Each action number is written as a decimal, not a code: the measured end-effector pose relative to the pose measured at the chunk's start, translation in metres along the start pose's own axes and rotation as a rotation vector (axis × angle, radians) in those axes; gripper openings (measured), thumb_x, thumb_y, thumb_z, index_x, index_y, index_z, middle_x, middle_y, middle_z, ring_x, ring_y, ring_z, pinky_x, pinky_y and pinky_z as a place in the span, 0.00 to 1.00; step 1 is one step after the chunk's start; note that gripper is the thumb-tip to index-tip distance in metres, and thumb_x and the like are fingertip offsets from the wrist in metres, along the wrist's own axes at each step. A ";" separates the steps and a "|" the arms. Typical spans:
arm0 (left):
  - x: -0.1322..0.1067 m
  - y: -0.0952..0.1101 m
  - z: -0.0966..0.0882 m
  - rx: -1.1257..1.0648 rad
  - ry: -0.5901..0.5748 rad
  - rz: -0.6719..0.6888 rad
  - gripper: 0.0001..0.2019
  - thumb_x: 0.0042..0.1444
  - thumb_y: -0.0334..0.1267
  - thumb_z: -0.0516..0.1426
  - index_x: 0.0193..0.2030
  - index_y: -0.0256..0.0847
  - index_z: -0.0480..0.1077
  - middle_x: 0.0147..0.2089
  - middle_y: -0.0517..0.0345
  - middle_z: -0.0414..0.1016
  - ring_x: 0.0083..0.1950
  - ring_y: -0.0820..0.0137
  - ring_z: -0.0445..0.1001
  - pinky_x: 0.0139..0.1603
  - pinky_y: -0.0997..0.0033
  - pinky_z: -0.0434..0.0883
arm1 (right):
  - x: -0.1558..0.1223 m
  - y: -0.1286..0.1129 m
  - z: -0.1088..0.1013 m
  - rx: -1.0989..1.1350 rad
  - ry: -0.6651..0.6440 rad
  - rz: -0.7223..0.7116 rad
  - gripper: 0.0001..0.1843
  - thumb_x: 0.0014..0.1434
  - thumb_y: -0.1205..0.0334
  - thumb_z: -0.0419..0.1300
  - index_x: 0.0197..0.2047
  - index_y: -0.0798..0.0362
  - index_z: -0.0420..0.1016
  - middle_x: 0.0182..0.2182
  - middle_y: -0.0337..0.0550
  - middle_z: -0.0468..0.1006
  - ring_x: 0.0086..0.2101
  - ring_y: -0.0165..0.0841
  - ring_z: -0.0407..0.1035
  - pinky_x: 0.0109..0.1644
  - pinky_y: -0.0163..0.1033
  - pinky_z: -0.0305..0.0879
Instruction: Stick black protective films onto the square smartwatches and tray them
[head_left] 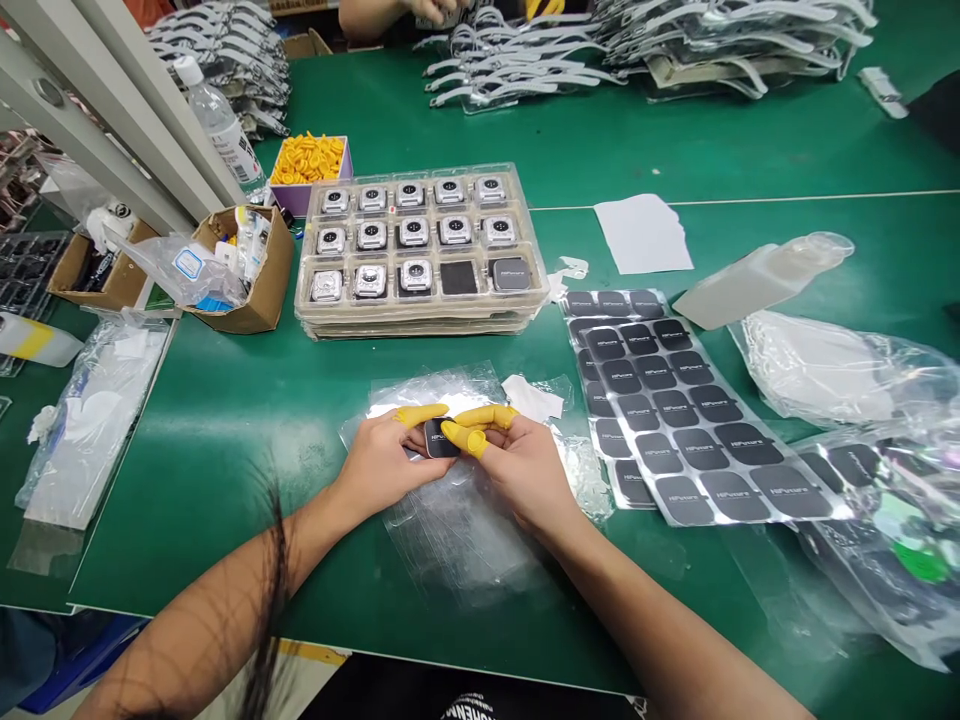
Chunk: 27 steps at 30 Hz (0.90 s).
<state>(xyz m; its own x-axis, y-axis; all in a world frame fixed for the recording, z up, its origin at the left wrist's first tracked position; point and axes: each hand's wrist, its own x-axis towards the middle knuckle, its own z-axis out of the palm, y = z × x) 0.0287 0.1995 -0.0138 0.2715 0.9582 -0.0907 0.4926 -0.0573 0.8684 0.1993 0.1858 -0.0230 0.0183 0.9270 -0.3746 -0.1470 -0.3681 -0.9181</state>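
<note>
Both hands meet over a stack of clear plastic film (465, 540), with yellow finger cots on several fingers. A small smartwatch body (438, 440) with a black, white-lettered face is between them. My left hand (382, 455) grips its left side between thumb and fingers. The yellow-covered thumb and fingers of my right hand (517, 450) are closed on its right edge, partly covering the lettering. Beyond them stands a clear tray (420, 315) of silver watch bodies (415, 275); its front right pocket holds a black lettered one (511, 274).
Sheets of black lettered stickers (675, 410) lie to the right, near a translucent bottle (750, 285) and plastic bags (840, 370). White paper (643, 233) lies behind. At left are a cardboard box (259, 270) and a box of yellow finger cots (311, 160). Another person's hand (439, 10) shows at the far side.
</note>
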 end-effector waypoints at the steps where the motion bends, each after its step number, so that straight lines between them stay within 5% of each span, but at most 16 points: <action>1: 0.000 0.001 0.000 0.012 -0.001 -0.002 0.23 0.46 0.34 0.68 0.51 0.39 0.78 0.30 0.61 0.82 0.31 0.69 0.80 0.40 0.69 0.77 | 0.000 0.001 -0.001 -0.026 -0.008 -0.012 0.22 0.45 0.45 0.75 0.35 0.52 0.78 0.35 0.45 0.81 0.37 0.38 0.77 0.45 0.45 0.74; 4: 0.001 0.002 -0.001 0.036 -0.014 -0.020 0.06 0.47 0.36 0.68 0.33 0.40 0.80 0.26 0.61 0.81 0.31 0.69 0.80 0.39 0.69 0.75 | -0.002 0.001 -0.009 -0.218 -0.001 -0.130 0.24 0.54 0.44 0.70 0.47 0.51 0.76 0.44 0.50 0.79 0.38 0.39 0.76 0.43 0.47 0.77; 6: 0.001 0.003 -0.001 0.017 -0.023 -0.055 0.06 0.46 0.37 0.68 0.27 0.40 0.77 0.26 0.61 0.80 0.32 0.68 0.80 0.39 0.70 0.75 | -0.003 -0.001 -0.017 -0.473 0.054 -0.377 0.28 0.59 0.45 0.66 0.58 0.49 0.71 0.54 0.55 0.72 0.45 0.43 0.75 0.44 0.52 0.78; 9: 0.002 0.001 -0.002 -0.121 -0.041 -0.120 0.13 0.45 0.35 0.68 0.39 0.39 0.78 0.29 0.61 0.81 0.34 0.67 0.80 0.39 0.70 0.75 | 0.000 -0.003 -0.029 -0.910 -0.048 -0.860 0.30 0.62 0.45 0.63 0.65 0.43 0.66 0.63 0.56 0.62 0.61 0.52 0.62 0.59 0.63 0.69; 12: 0.002 -0.002 -0.002 -0.282 -0.055 -0.166 0.23 0.43 0.32 0.69 0.49 0.39 0.76 0.33 0.60 0.82 0.35 0.67 0.80 0.38 0.71 0.75 | 0.007 0.000 -0.035 -1.161 -0.280 -1.097 0.28 0.63 0.45 0.62 0.65 0.37 0.67 0.67 0.50 0.59 0.66 0.55 0.53 0.66 0.66 0.58; 17: 0.003 -0.006 -0.001 -0.404 -0.089 -0.160 0.27 0.42 0.40 0.72 0.51 0.38 0.75 0.33 0.56 0.80 0.34 0.67 0.79 0.38 0.68 0.75 | 0.007 0.006 -0.035 -0.988 0.066 -0.883 0.28 0.67 0.53 0.57 0.68 0.46 0.62 0.62 0.57 0.65 0.60 0.52 0.61 0.63 0.67 0.60; 20: 0.002 -0.008 0.001 -0.243 -0.005 0.033 0.24 0.42 0.44 0.73 0.46 0.41 0.78 0.35 0.58 0.75 0.29 0.73 0.71 0.34 0.69 0.73 | 0.000 0.006 -0.026 -0.645 -0.081 -0.542 0.26 0.66 0.50 0.58 0.65 0.46 0.64 0.46 0.50 0.77 0.43 0.41 0.72 0.49 0.54 0.73; 23: -0.002 -0.011 0.003 0.007 0.073 0.113 0.28 0.41 0.51 0.73 0.48 0.42 0.76 0.32 0.61 0.70 0.26 0.74 0.65 0.30 0.70 0.69 | 0.008 -0.012 -0.016 -0.422 -0.234 -0.240 0.23 0.60 0.46 0.63 0.55 0.48 0.74 0.35 0.42 0.78 0.33 0.36 0.72 0.39 0.45 0.74; 25: -0.007 -0.010 0.005 0.176 0.063 0.130 0.31 0.47 0.52 0.70 0.55 0.42 0.72 0.32 0.61 0.71 0.28 0.72 0.66 0.31 0.69 0.69 | 0.027 -0.037 -0.012 -0.384 -0.164 -0.296 0.20 0.58 0.47 0.65 0.48 0.49 0.78 0.34 0.42 0.78 0.33 0.35 0.72 0.38 0.43 0.72; 27: -0.012 -0.003 0.006 0.382 -0.047 0.259 0.24 0.59 0.46 0.64 0.59 0.42 0.68 0.42 0.55 0.76 0.34 0.69 0.72 0.36 0.67 0.72 | 0.055 -0.068 -0.011 -0.457 -0.019 -0.526 0.17 0.58 0.49 0.65 0.47 0.50 0.79 0.37 0.43 0.79 0.33 0.34 0.71 0.39 0.43 0.70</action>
<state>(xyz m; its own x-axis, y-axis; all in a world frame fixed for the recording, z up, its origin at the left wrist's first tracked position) 0.0288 0.1871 -0.0179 0.4590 0.8852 0.0760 0.6706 -0.4013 0.6240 0.2208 0.2615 0.0177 -0.0451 0.9900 0.1336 0.3076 0.1410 -0.9410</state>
